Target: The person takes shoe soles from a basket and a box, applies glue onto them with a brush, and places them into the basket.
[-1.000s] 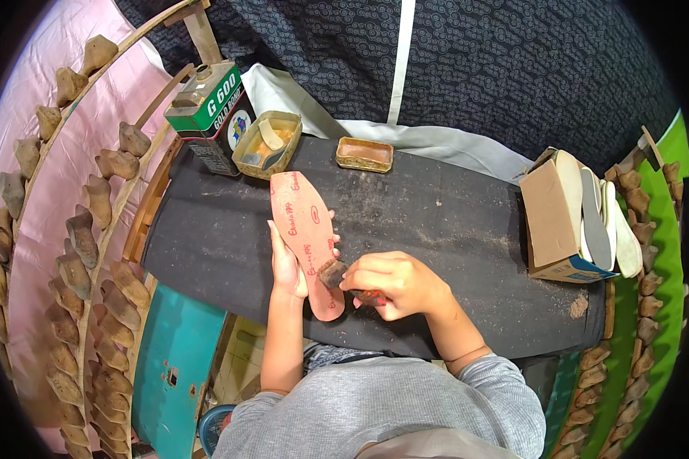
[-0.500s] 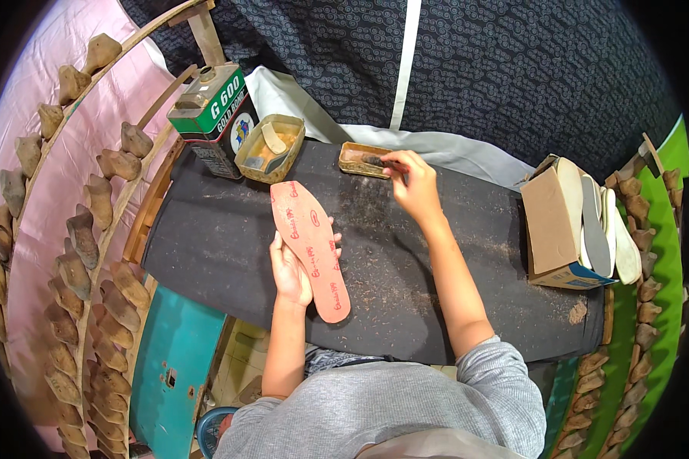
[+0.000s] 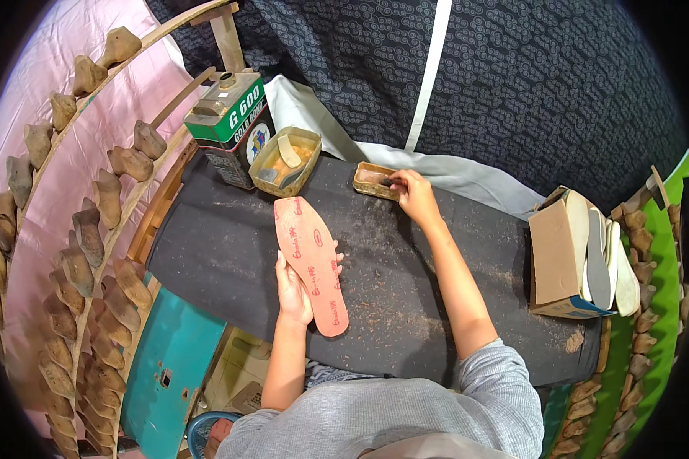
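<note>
Pink sole-shaped piece point(image 3: 312, 268) rests across the person's left hand point(image 3: 292, 297), above the near part of the dark-covered table point(image 3: 406, 283), its marked face up and its narrower end toward the body. That grip cradles it from beneath, fingertips curling past its right edge. Farther out, the right hand point(image 3: 419, 200) reaches to the small shallow box point(image 3: 373, 190), fingers pinching a short dark tool point(image 3: 391, 183), perhaps a brush, whose tip is down inside. Judging from this, the step in hand is loading the tool; how much it carries is too small to tell. Next, the work calls for a firm pinch while lifting out, with the piece held steady and face up.
</note>
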